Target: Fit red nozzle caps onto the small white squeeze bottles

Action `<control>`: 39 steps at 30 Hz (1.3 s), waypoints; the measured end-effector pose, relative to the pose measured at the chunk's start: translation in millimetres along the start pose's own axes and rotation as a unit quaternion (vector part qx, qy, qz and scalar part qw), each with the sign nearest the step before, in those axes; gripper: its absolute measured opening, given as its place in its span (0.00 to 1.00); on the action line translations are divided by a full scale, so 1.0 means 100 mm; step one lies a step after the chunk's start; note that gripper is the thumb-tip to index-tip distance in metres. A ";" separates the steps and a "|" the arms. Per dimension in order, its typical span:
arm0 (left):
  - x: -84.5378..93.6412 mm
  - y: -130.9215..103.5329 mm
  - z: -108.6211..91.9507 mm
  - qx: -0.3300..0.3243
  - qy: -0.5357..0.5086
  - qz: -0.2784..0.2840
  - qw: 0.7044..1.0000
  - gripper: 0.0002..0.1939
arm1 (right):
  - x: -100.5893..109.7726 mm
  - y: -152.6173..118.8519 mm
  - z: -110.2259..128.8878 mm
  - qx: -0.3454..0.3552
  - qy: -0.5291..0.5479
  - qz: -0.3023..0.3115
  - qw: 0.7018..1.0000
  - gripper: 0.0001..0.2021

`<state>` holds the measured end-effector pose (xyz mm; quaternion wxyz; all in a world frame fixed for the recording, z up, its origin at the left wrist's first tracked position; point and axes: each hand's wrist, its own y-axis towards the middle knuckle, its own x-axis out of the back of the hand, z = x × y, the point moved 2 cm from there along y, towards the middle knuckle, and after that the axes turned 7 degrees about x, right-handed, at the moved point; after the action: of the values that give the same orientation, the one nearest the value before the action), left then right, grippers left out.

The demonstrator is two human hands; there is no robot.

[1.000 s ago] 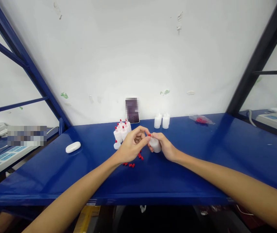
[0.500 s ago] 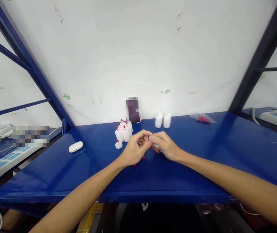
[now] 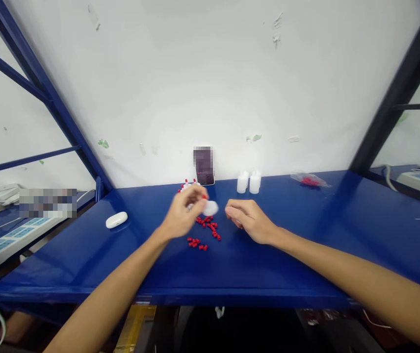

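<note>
Moved leftward: your left hand, fingers clamped at the red end of a white bottle, between hands; your right hand, fingers curled, contents unclear. Blue table; phone; capped bottles, hand-blocked; loose caps.

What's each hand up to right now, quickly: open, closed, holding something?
Left hand: closed on a blurred white bottle by its red tip.
Right hand: fingers curled in; whether it holds anything can't be told.
</note>
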<state>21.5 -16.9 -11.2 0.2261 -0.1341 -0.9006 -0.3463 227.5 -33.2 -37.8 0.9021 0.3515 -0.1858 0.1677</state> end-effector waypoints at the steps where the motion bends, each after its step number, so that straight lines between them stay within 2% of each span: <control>1: 0.17 -0.02 0.07 -0.017 0.048 -0.024 0.998 0.06 | 0.00 0.01 -0.01 -0.012 -0.015 0.000 1.000 0.19; 3: 0.46 -0.10 0.23 -0.030 0.146 -0.042 0.988 0.04 | 0.00 0.02 -0.04 -0.029 -0.032 -0.003 0.999 0.19; 5: 0.65 -0.17 0.41 -0.004 0.216 -0.035 0.976 0.03 | 0.00 0.03 -0.07 -0.034 -0.034 -0.015 0.999 0.20; 8: 0.74 -0.24 0.58 0.034 0.246 -0.017 0.969 0.06 | 0.01 0.04 -0.08 -0.032 -0.037 -0.050 0.998 0.20; 12: 0.67 -0.22 0.62 0.063 0.236 0.000 0.970 0.10 | 0.06 0.03 -0.07 -0.024 -0.042 -0.114 0.992 0.20; 15: 0.64 -0.21 0.61 0.085 0.243 0.035 0.966 0.11 | 0.10 0.00 -0.07 -0.012 -0.040 -0.157 0.987 0.19; 17: 0.63 -0.22 0.61 0.098 0.250 0.063 0.961 0.12 | 0.13 -0.01 -0.09 0.005 -0.021 -0.164 0.986 0.17; 20: 0.62 -0.23 0.58 0.089 0.275 0.057 0.956 0.12 | 0.13 0.01 -0.14 -0.013 0.032 -0.137 0.990 0.16; 22: 0.61 -0.25 0.53 0.055 0.303 0.016 0.951 0.12 | 0.12 0.03 -0.18 -0.056 0.039 -0.112 0.991 0.17; 24: 0.54 -0.26 0.46 0.000 0.331 0.007 0.944 0.10 | 0.10 0.05 -0.21 -0.087 0.020 -0.085 0.992 0.17; 26: 0.42 -0.28 0.41 -0.052 0.360 0.055 0.930 0.10 | 0.07 0.05 -0.23 -0.095 -0.012 -0.062 0.993 0.18; 28: 0.30 -0.28 0.38 -0.078 0.407 0.119 0.902 0.12 | 0.05 0.05 -0.23 -0.093 -0.039 -0.049 0.994 0.19; 30: 0.20 -0.27 0.35 -0.072 0.473 0.160 0.863 0.14 | 0.03 0.05 -0.23 -0.091 -0.056 -0.044 0.993 0.17; 33: 0.14 -0.25 0.32 -0.037 0.543 0.193 0.816 0.16 | 0.01 0.04 -0.24 -0.096 -0.050 -0.037 0.993 0.14; 35: 0.14 -0.24 0.30 -0.018 0.554 0.211 0.805 0.15 | 0.00 0.04 -0.25 -0.096 -0.035 -0.028 0.994 0.12; 39: 0.15 -0.26 0.29 -0.003 0.545 0.226 0.807 0.16 | -0.01 0.04 -0.25 -0.086 -0.026 -0.006 0.996 0.11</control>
<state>-10.4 -14.5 -37.2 0.7513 -0.1241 -0.5721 -0.3046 230.6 -13.1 -52.7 0.9249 0.2779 -0.2211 0.1361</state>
